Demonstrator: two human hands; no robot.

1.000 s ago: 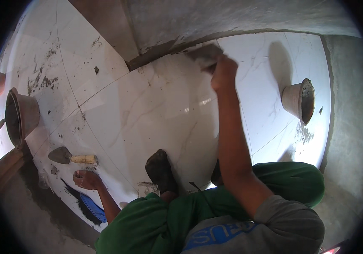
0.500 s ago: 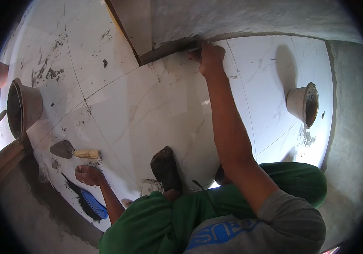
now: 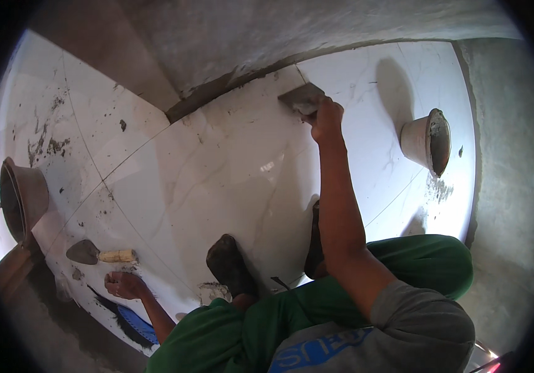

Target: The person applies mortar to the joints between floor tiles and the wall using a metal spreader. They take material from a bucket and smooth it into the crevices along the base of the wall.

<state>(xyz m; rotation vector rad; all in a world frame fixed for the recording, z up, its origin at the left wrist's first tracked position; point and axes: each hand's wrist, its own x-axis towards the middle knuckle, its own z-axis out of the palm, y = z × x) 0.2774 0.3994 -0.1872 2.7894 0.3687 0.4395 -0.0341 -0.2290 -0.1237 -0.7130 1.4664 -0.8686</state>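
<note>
My right hand grips a flat, grey, squarish scraper. Its blade is slightly blurred, over the white marbled floor tile near the base of the wall. Far to the left, my left hand is low over the floor with its fingers curled in and nothing visible in them. Just beyond that hand lies a pointing trowel with a dark blade and a wooden handle, untouched. A blue brush with black bristles is beside my left forearm, partly hidden by it.
A mortar-stained bucket lies or leans at the right, and another bucket is at the far left. Mortar crumbs dot the tiles at left. A grey wall and a protruding corner bound the far side.
My right hand has drawn back from the foot of the wall, bringing the scraper into clear sight. The whole view has shifted a little; my left hand remains near the trowel.
</note>
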